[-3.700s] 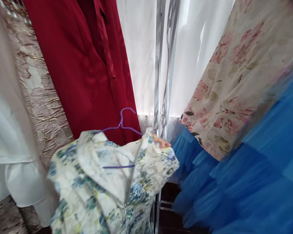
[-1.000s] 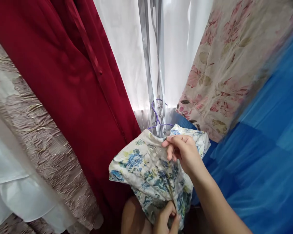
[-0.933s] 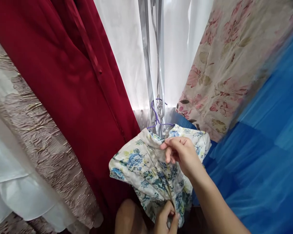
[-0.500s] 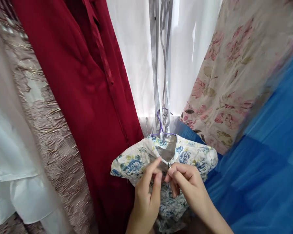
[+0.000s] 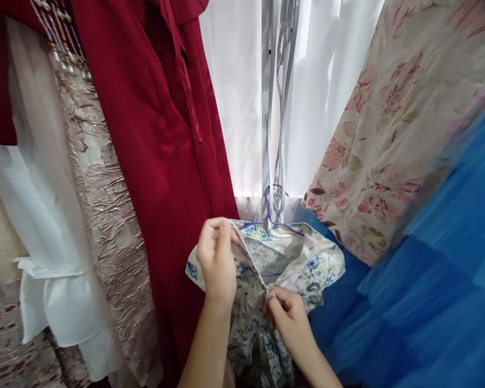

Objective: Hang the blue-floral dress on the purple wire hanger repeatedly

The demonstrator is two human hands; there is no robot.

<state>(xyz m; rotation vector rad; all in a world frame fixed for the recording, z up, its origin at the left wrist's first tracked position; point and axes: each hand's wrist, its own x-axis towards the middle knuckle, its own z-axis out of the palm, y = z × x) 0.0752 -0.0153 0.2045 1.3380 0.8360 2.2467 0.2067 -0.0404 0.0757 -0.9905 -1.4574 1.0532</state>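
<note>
Below the purple hanger (image 5: 268,214), the floral garment (image 5: 249,318) is hanging directly ahead of both hands, its long axis running from the hanger down toward the camera wearer and its lower part dropping between the wrists. At the upper left of the neck opening, the left hand (image 5: 217,261) is pinching the cloth edge (image 5: 247,250) between bent fingers and thumb. Lower and to the right, the right hand (image 5: 288,312) is pressing thumb and forefinger together on what is looking like a zip pull (image 5: 266,289), though it is too small here for certainty. From one grip to the other, the edge is slanting down to the right, so the left hand is lying nearer the garment's shoulder and the right hand nearer the bottom of the opening. Behind the hanger's hook, silver bars (image 5: 267,108) are rising, while a red dress (image 5: 157,145) is hanging on the left and blue tulle (image 5: 412,312) is filling the right
</note>
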